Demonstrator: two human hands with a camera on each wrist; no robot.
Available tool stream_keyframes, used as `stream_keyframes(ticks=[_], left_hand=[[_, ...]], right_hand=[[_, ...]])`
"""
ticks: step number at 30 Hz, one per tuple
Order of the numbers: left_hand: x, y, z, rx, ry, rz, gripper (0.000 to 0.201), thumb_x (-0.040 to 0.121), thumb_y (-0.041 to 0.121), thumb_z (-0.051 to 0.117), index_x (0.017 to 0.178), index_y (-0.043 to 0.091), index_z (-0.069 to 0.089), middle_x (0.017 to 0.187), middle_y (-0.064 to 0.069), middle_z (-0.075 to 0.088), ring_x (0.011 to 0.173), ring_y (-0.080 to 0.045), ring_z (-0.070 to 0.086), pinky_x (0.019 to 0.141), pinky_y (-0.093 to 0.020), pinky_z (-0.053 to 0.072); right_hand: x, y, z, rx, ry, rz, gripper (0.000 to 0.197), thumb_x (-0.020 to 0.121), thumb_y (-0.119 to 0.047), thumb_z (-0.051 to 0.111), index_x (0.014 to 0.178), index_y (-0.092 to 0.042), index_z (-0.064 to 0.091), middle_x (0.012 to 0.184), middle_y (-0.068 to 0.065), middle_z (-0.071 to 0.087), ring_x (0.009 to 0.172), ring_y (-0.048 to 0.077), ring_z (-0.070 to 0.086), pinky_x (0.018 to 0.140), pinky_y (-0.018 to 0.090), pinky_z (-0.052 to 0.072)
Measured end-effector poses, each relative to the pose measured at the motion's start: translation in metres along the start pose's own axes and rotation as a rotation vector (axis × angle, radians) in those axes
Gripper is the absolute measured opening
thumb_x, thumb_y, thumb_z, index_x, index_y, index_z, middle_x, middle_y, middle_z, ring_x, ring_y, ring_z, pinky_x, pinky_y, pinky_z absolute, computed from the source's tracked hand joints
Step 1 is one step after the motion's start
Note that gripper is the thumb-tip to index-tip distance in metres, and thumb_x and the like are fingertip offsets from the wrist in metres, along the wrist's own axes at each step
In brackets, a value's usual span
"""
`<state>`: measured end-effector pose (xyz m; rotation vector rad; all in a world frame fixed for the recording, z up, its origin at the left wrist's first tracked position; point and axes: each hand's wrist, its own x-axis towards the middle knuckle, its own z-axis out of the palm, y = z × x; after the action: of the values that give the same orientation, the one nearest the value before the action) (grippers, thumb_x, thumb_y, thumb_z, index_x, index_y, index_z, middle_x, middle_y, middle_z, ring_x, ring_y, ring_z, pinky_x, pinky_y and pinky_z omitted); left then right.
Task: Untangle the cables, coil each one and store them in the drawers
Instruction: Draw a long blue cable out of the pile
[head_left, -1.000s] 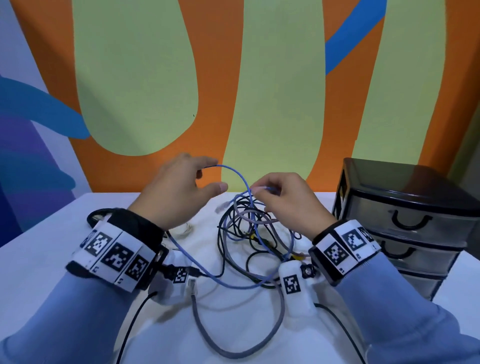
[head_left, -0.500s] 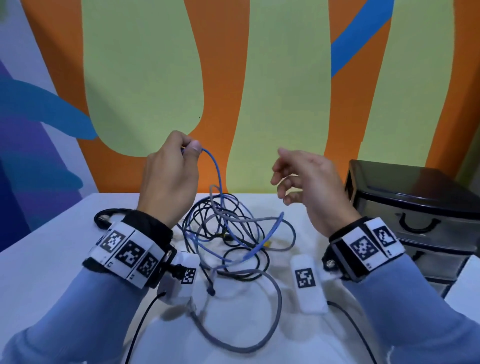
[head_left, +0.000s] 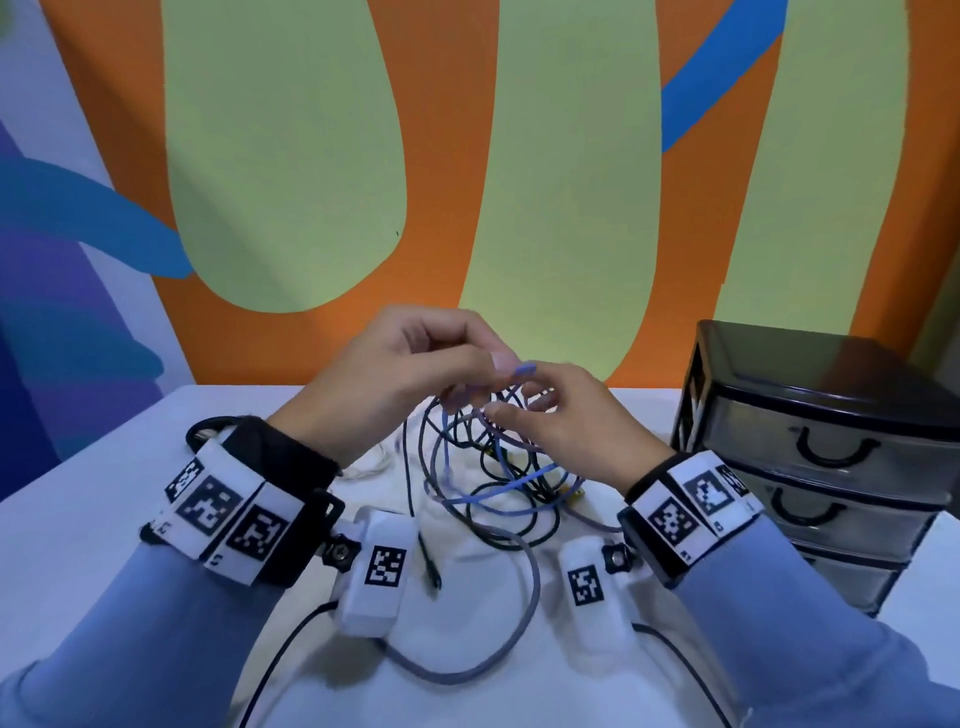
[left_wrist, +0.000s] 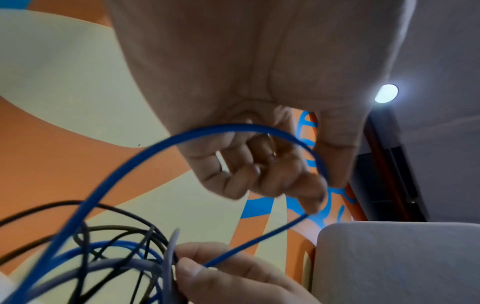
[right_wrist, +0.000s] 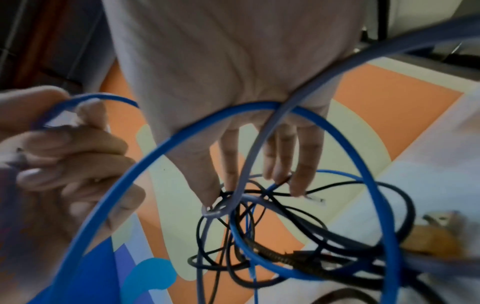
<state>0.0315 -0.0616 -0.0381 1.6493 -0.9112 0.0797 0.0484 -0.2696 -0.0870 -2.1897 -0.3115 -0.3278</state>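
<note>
Here the left hand (head_left: 400, 374) has its fingers (left_wrist: 309, 191) curled, pinching the blue cable (head_left: 523, 370) end above the tangle (head_left: 488, 467) on the counter (head_left: 78, 519); the right hand (head_left: 566, 421) pinches a grey cable (right_wrist: 249, 164) just right

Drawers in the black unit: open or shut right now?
Shut. In the head view the fronts of the drawers sit flush with the unit, handles forward, none pulled out. The cables lie tangled on the table.

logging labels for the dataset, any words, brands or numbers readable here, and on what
No readable words or brands.
Left wrist band: black-and-white square code markers; tiny characters under them, too small to read.
Right wrist band: the same, unreadable.
Drawer unit: no label visible.
Cables: no print visible.
</note>
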Motion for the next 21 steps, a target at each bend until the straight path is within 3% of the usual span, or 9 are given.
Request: stream_keyframes(ticks=[3,5,7,8,10,13,16,18,21], left_hand=[[-0.003,0.002,-0.003,0.034,-0.067,-0.046,0.026,0.098,0.027,0.069,0.09,0.006,0.083,0.083,-0.023,0.07,0.078,-0.026,0.055,0.072,-0.033,0.044],[0.001,-0.002,-0.008,0.079,0.116,-0.031,0.035,0.1,0.036,0.068,0.091,0.006,0.083,0.08,-0.015,0.069,0.075,-0.024,0.055,0.072,-0.036,0.043],[0.008,-0.011,-0.017,0.082,0.366,-0.048,0.033,0.103,0.035,0.066,0.093,0.008,0.082,0.08,-0.006,0.068,0.073,-0.018,0.055,0.068,-0.031,0.044],[0.01,-0.016,-0.022,0.086,0.464,-0.074,0.03,0.106,0.033,0.063,0.095,0.011,0.081,0.081,-0.004,0.067,0.073,-0.017,0.056,0.066,-0.028,0.045],[0.013,-0.028,-0.031,0.135,0.557,-0.138,0.025,0.109,0.026,0.057,0.1,0.017,0.079,0.087,-0.003,0.069,0.078,-0.017,0.059,0.065,-0.027,0.048],[0.012,-0.044,-0.038,0.312,0.507,-0.188,0.019,0.107,0.024,0.06,0.111,0.028,0.078,0.103,0.004,0.073,0.094,-0.014,0.067,0.081,-0.037,0.056],[0.01,-0.043,-0.034,0.392,0.385,-0.138,0.02,0.105,0.029,0.066,0.121,0.03,0.078,0.114,0.016,0.076,0.106,-0.004,0.068,0.097,-0.034,0.053],[0.009,-0.04,-0.03,0.405,0.337,-0.091,0.018,0.102,0.028,0.07,0.118,0.029,0.08,0.108,0.015,0.079,0.103,-0.005,0.071,0.096,-0.03,0.054],[0.008,-0.035,-0.026,0.44,0.339,-0.043,0.008,0.096,0.026,0.079,0.102,0.025,0.082,0.089,0.004,0.08,0.086,-0.016,0.072,0.083,-0.035,0.057]], right_hand=[[-0.003,-0.002,0.001,0.102,-0.091,-0.005,0.012,0.102,-0.013,0.064,0.101,-0.012,0.076,0.062,-0.019,0.061,0.055,-0.003,0.051,0.061,0.014,0.038],[-0.003,-0.004,0.001,0.167,-0.077,-0.005,0.013,0.101,-0.004,0.063,0.101,-0.009,0.076,0.081,-0.006,0.076,0.072,0.004,0.062,0.073,0.018,0.048],[-0.004,-0.007,-0.001,0.233,-0.032,-0.016,0.015,0.1,-0.003,0.066,0.1,-0.014,0.077,0.104,0.013,0.079,0.091,0.019,0.07,0.092,0.031,0.054],[-0.004,-0.007,-0.001,0.255,-0.008,-0.027,0.017,0.099,-0.003,0.067,0.099,-0.016,0.077,0.107,0.013,0.079,0.098,0.024,0.072,0.097,0.033,0.054],[-0.003,-0.008,-0.002,0.278,0.021,-0.06,0.02,0.098,0.0,0.067,0.097,-0.018,0.078,0.102,0.007,0.08,0.101,0.018,0.074,0.097,0.03,0.054],[-0.006,-0.012,-0.002,0.362,-0.012,-0.101,0.023,0.097,0.006,0.065,0.095,-0.015,0.074,0.092,-0.004,0.079,0.091,0.004,0.072,0.089,0.018,0.053],[-0.008,-0.013,-0.001,0.344,-0.038,-0.115,0.027,0.097,0.006,0.066,0.093,-0.018,0.076,0.095,-0.004,0.08,0.097,0.01,0.074,0.098,0.025,0.055],[-0.007,-0.013,-0.001,0.322,-0.022,-0.098,0.025,0.096,0.006,0.066,0.094,-0.015,0.079,0.101,0.004,0.081,0.103,0.019,0.075,0.104,0.032,0.054],[-0.005,-0.013,-0.002,0.325,0.036,-0.023,0.023,0.094,0.005,0.063,0.092,-0.009,0.082,0.099,0.009,0.08,0.105,0.025,0.074,0.107,0.043,0.053]])
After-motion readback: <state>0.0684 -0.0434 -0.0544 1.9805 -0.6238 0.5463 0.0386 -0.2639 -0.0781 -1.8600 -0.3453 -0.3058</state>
